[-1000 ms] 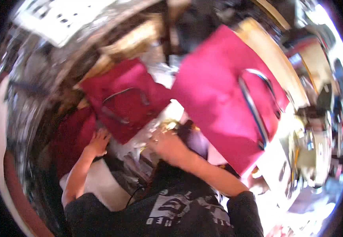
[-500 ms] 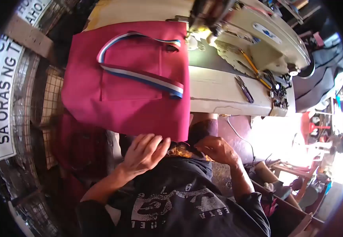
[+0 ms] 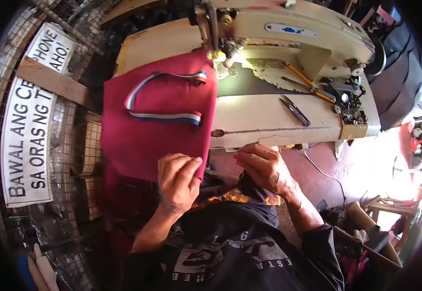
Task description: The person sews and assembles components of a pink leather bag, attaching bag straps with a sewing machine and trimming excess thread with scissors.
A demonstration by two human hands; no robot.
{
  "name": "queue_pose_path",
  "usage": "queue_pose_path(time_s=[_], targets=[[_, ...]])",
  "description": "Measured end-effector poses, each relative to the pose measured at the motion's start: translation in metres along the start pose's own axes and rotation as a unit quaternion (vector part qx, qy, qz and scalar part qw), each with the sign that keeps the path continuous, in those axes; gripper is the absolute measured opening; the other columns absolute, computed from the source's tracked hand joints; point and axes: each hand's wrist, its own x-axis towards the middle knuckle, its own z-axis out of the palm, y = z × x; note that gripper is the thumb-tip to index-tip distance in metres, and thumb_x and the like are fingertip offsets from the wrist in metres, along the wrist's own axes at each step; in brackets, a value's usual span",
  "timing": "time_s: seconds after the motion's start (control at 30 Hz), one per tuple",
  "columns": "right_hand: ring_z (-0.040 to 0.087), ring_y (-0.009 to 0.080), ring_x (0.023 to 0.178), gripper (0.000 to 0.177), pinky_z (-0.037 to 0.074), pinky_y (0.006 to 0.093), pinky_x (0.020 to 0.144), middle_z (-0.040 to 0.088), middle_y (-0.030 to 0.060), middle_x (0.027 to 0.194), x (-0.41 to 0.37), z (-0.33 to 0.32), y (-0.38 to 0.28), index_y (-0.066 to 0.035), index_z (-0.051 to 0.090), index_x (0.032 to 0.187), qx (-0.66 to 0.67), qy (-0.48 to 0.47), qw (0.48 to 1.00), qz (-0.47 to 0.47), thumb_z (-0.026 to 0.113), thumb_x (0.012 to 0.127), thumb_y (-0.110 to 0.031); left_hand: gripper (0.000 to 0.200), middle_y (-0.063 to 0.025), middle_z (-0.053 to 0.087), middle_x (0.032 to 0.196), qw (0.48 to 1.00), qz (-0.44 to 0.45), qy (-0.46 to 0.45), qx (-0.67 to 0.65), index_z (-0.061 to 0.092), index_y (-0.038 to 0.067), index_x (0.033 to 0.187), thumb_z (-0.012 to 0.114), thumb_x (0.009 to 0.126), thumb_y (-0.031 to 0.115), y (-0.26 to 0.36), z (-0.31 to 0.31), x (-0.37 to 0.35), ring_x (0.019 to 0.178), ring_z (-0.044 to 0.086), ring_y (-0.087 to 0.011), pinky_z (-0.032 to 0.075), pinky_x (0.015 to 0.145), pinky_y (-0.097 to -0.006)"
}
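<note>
A magenta fabric piece (image 3: 162,140) with a white, blue and red striped strap (image 3: 165,116) lies on the sewing machine table (image 3: 259,114) and hangs over its front edge. Its upper right corner reaches the needle area of the sewing machine (image 3: 293,29). My left hand (image 3: 178,182) is closed at the fabric's lower right edge, thumb and fingers pinched on it. To the right, my right hand (image 3: 264,169) is held in front of the table edge, away from the fabric. Its fingers are curled together, and whatever they hold is too small to make out.
Small snips (image 3: 294,110) and a yellow-handled tool (image 3: 310,82) lie on the table, left of a heap of small metal parts (image 3: 351,109). A wire grid with signs (image 3: 26,140) stands at the left. An open box (image 3: 366,233) is at the lower right.
The fabric sits lower and further from the machine's top in view. My right hand has risen toward the table edge with its fingers drawn together. The camera view has shifted.
</note>
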Motion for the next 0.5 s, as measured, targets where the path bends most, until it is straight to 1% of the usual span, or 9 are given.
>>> queue_pose_path(time_s=[0.07, 0.1, 0.13, 0.17, 0.27, 0.3, 0.4, 0.43, 0.5], targets=[[0.071, 0.0297, 0.093, 0.026, 0.060, 0.0402, 0.079, 0.071, 0.0117, 0.103, 0.023, 0.007, -0.002, -0.001, 0.073, 0.107, 0.015, 0.038, 0.998, -0.048, 0.079, 0.082, 0.002, 0.050, -0.0126, 0.064, 0.099, 0.997, -0.069, 0.036, -0.016, 0.073, 0.001, 0.113, 0.064, 0.066, -0.015, -0.005, -0.014, 0.010, 0.091, 0.065, -0.0315, 0.054, 0.078, -0.0416], [0.071, 0.0296, 0.093, 0.026, 0.060, 0.0402, 0.079, 0.071, 0.0114, 0.103, 0.037, 0.007, -0.006, -0.002, 0.073, 0.107, 0.017, 0.051, 0.996, -0.075, 0.079, 0.082, 0.001, 0.051, -0.0135, 0.065, 0.099, 0.994, -0.093, 0.053, -0.025, 0.074, 0.001, 0.113, 0.060, 0.068, -0.018, -0.006, -0.020, 0.018, 0.089, 0.066, -0.0298, 0.055, 0.075, -0.0366], [0.071, 0.0295, 0.094, 0.027, 0.060, 0.0402, 0.079, 0.071, 0.0112, 0.104, 0.052, 0.006, -0.011, -0.002, 0.073, 0.108, 0.019, 0.063, 0.993, -0.100, 0.080, 0.081, 0.001, 0.048, -0.0135, 0.066, 0.099, 0.993, -0.100, 0.064, -0.027, 0.074, 0.001, 0.113, 0.060, 0.072, -0.019, -0.011, -0.025, 0.022, 0.088, 0.068, -0.0271, 0.055, 0.075, -0.0348], [0.069, 0.0305, 0.094, 0.030, 0.058, 0.0403, 0.079, 0.069, 0.0117, 0.106, 0.068, 0.004, -0.015, -0.002, 0.071, 0.111, 0.021, 0.059, 0.988, -0.144, 0.076, 0.082, -0.002, 0.045, -0.0131, 0.067, 0.100, 0.991, -0.112, 0.068, -0.035, 0.074, 0.001, 0.113, 0.062, 0.074, -0.018, -0.014, -0.029, 0.025, 0.089, 0.068, -0.0262, 0.056, 0.076, -0.0345], [0.069, 0.0299, 0.096, 0.033, 0.058, 0.0407, 0.081, 0.070, 0.0115, 0.108, 0.109, 0.006, -0.023, -0.002, 0.070, 0.112, -0.002, 0.032, 0.977, -0.212, 0.076, 0.080, -0.005, 0.038, -0.0123, 0.069, 0.101, 0.986, -0.132, 0.081, -0.054, 0.075, 0.001, 0.112, 0.066, 0.079, -0.015, -0.018, -0.038, 0.031, 0.089, 0.070, -0.0244, 0.056, 0.076, -0.0332], [0.068, 0.0297, 0.100, 0.035, 0.056, 0.0416, 0.086, 0.070, 0.0109, 0.112, 0.122, 0.006, -0.028, -0.003, 0.070, 0.114, -0.004, 0.012, 0.973, -0.229, 0.075, 0.080, -0.009, 0.036, -0.0121, 0.070, 0.101, 0.985, -0.137, 0.085, -0.060, 0.075, 0.001, 0.112, 0.068, 0.080, -0.014, -0.019, -0.040, 0.032, 0.089, 0.070, -0.0240, 0.056, 0.077, -0.0328], [0.068, 0.0291, 0.102, 0.034, 0.054, 0.0418, 0.091, 0.071, 0.0100, 0.114, 0.147, 0.010, -0.036, -0.004, 0.070, 0.115, 0.001, -0.036, 0.964, -0.263, 0.074, 0.081, -0.011, 0.024, -0.0129, 0.070, 0.106, 0.984, -0.145, 0.068, -0.072, 0.074, -0.003, 0.111, 0.069, 0.088, -0.011, -0.017, -0.046, 0.033, 0.096, 0.069, -0.0228, 0.055, 0.080, -0.0309], [0.068, 0.0290, 0.103, 0.033, 0.052, 0.0425, 0.095, 0.072, 0.0092, 0.111, 0.152, 0.016, -0.032, -0.004, 0.071, 0.114, 0.008, -0.052, 0.960, -0.274, 0.073, 0.083, -0.013, 0.024, -0.0133, 0.070, 0.105, 0.986, -0.132, 0.071, -0.075, 0.074, -0.004, 0.110, 0.069, 0.088, -0.011, -0.018, -0.046, 0.033, 0.095, 0.069, -0.0227, 0.055, 0.080, -0.0307], [0.068, 0.0290, 0.103, 0.031, 0.052, 0.0427, 0.094, 0.072, 0.0092, 0.109, 0.158, 0.016, -0.032, -0.004, 0.072, 0.112, 0.015, -0.088, 0.957, -0.277, 0.074, 0.082, -0.014, 0.024, -0.0134, 0.070, 0.105, 0.984, -0.139, 0.074, -0.079, 0.074, -0.004, 0.110, 0.069, 0.088, -0.010, -0.018, -0.045, 0.032, 0.095, 0.069, -0.0227, 0.056, 0.081, -0.0308]])
